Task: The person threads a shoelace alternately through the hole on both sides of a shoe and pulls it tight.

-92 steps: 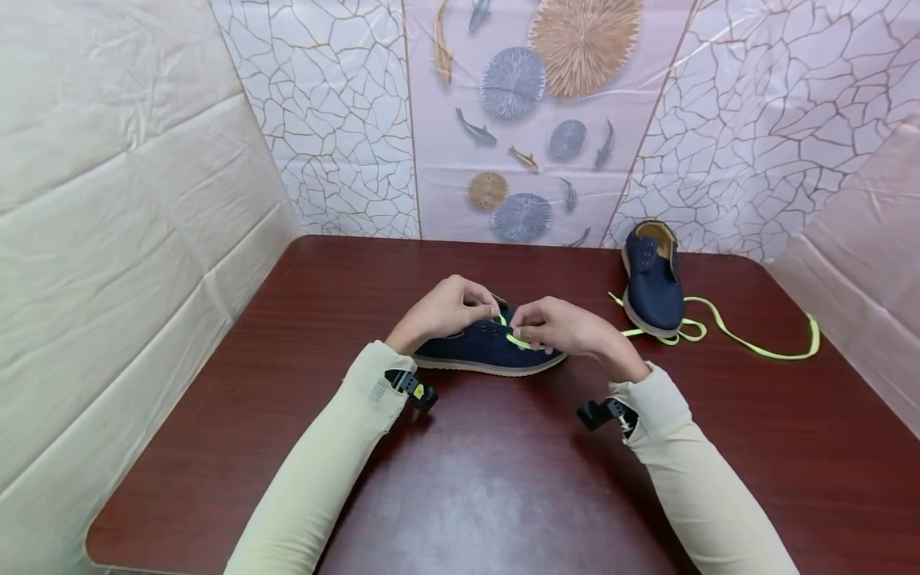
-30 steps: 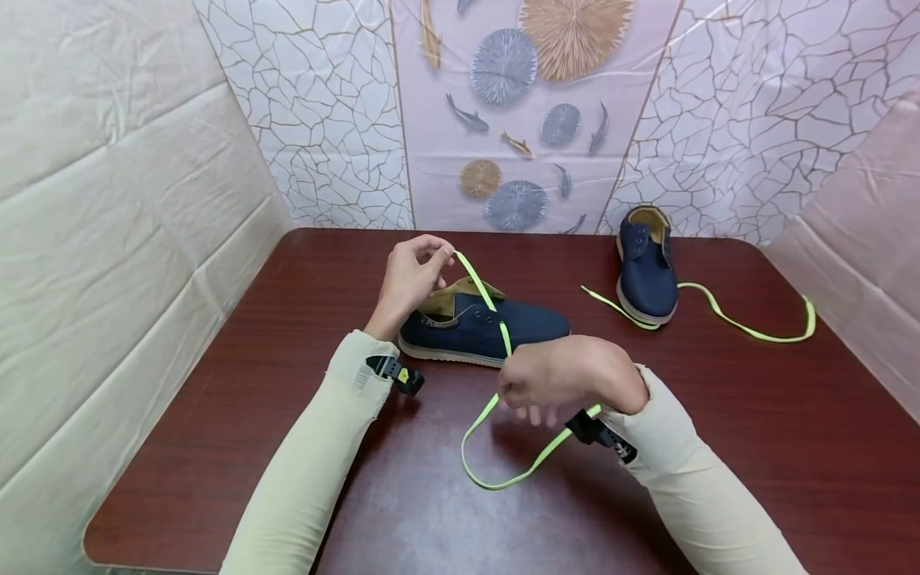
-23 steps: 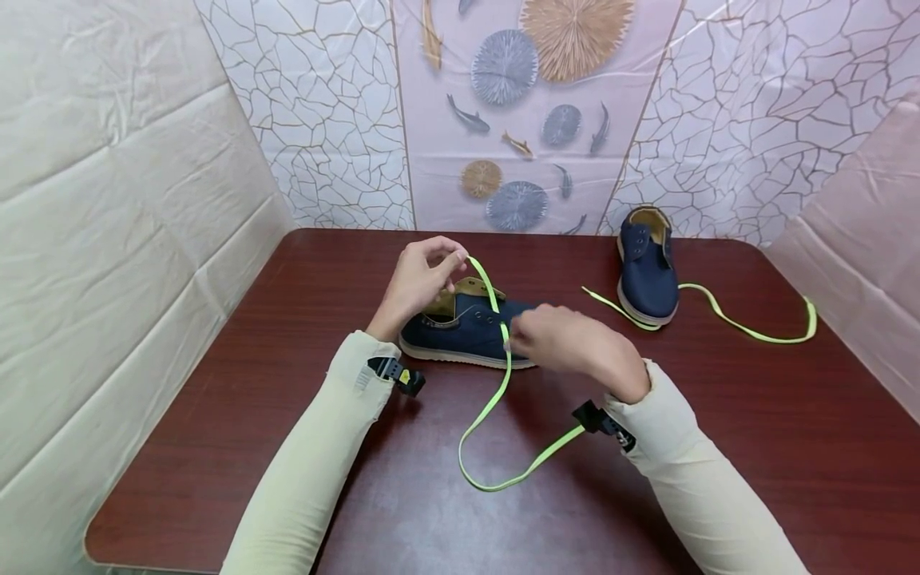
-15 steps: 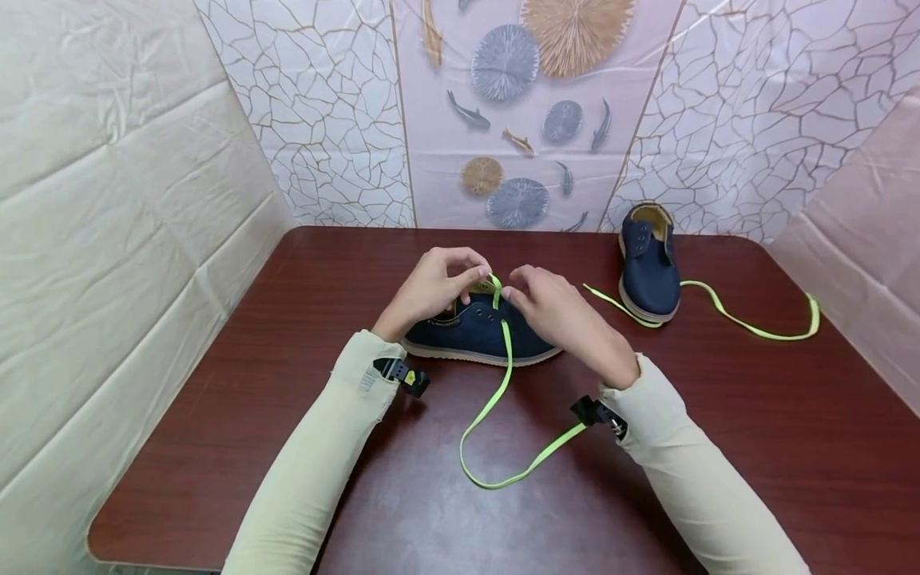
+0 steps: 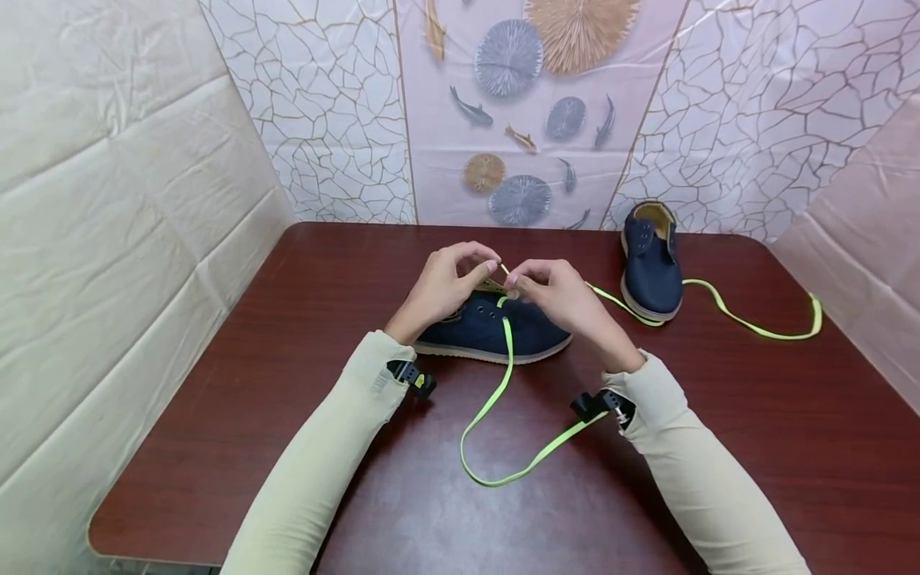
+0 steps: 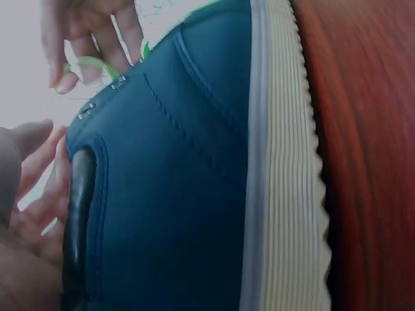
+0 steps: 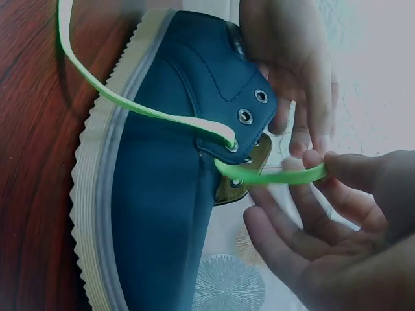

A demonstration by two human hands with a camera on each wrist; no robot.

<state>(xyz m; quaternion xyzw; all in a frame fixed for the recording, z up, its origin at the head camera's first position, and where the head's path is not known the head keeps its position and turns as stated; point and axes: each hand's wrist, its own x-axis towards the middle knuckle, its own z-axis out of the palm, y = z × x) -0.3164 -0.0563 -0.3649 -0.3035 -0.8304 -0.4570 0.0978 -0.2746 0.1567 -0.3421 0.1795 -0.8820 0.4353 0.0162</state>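
A navy shoe (image 5: 481,339) with a pale ridged sole lies on the table, toe to the right in the head view. A neon yellow-green shoelace (image 7: 285,176) comes through its front eyelets. One length of it loops over the near side onto the table. Above the shoe's opening, my right hand (image 5: 564,299) pinches the lace's other length between thumb and index finger. My left hand (image 5: 449,287) meets it there, thumb and index finger pinching the lace's tip. In the right wrist view, two eyelets on the near flap (image 7: 245,116) hold no lace.
A second navy shoe (image 5: 652,279) stands at the back right of the reddish-brown table (image 5: 216,399), toe toward me. Its own yellow-green lace (image 5: 783,337) trails to the right. Patterned cloth (image 5: 345,112) hangs behind the table, with pale cloth walls at both sides.
The lace end, earlier held up by my left hand alone, is now between both hands. My right hand has come up from the near side of the shoe and grasped it, leaving a loop on the table.
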